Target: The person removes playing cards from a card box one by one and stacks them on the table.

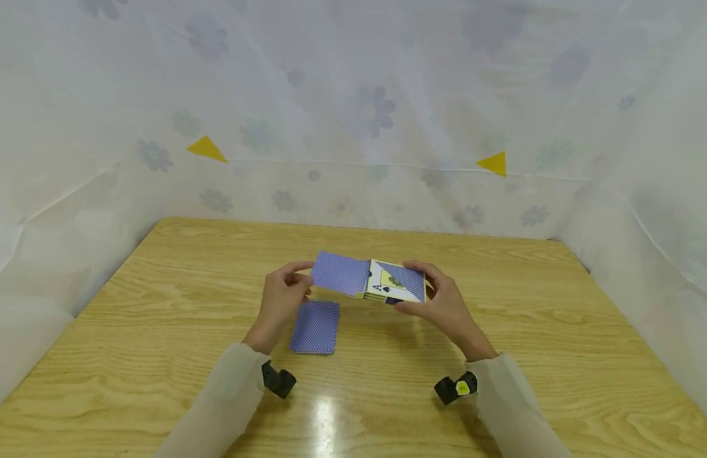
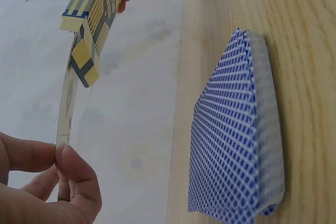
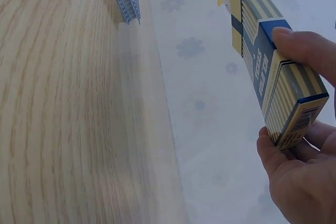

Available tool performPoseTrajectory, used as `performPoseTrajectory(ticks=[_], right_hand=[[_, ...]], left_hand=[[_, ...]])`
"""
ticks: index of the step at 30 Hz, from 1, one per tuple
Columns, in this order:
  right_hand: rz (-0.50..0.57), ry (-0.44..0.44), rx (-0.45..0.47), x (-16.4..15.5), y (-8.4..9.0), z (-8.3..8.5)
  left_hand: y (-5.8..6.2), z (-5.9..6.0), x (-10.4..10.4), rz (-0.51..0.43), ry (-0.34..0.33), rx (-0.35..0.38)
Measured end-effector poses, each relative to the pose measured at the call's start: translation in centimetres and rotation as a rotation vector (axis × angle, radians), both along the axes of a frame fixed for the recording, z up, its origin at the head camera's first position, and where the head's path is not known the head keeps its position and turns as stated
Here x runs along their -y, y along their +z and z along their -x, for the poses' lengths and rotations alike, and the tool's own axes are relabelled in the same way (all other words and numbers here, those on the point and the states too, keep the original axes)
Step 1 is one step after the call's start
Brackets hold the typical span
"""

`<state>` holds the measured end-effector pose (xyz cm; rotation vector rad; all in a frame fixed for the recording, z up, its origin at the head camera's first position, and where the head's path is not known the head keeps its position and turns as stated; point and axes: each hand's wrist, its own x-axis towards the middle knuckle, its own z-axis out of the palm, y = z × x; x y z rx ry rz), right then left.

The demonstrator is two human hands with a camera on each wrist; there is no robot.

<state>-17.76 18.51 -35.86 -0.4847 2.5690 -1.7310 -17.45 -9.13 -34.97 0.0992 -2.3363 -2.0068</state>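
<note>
My right hand (image 1: 442,305) grips a playing card box (image 1: 411,280) by its right end, thumb and fingers on opposite sides. An ace of spades is printed on its upper face; blue and cream stripes run along its sides (image 3: 291,98). At the box's left end, the flap (image 2: 84,56) hangs open. A thin blue-backed playing card (image 1: 339,273) reaches from that open end to my left hand (image 1: 281,296), whose thumb and fingertips pinch its far edge. Below my left hand, a deck of blue-backed cards (image 1: 315,327) lies on the table, its edges slightly uneven.
The wooden table (image 1: 502,331) spreads out around the deck. A pale flowered curtain (image 1: 342,127) encloses the back and sides, with two yellow triangles (image 1: 207,149) on the back one. Black wrist cameras (image 1: 280,381) sit at both sleeve cuffs.
</note>
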Motion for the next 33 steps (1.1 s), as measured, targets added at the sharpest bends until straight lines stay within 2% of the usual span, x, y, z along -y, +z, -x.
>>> performPoseTrajectory(ticks=[9, 14, 24, 33], right_hand=[[-0.001, 0.0, 0.009, 0.0, 0.0, 0.0], [0.0, 0.0, 0.007, 0.0, 0.0, 0.0], [0.008, -0.003, 0.019, 0.1, 0.1, -0.2], [0.003, -0.004, 0.028, 0.1, 0.1, -0.2]], left_hand=[[-0.1, 0.2, 0.5, -0.065, 0.024, 0.029], [-0.2, 0.4, 0.8, -0.071, 0.039, 0.037], [-0.5, 0.7, 1.2, -0.021, 0.035, 0.076], [-0.6, 0.7, 1.3, 0.039, -0.011, 0.119]])
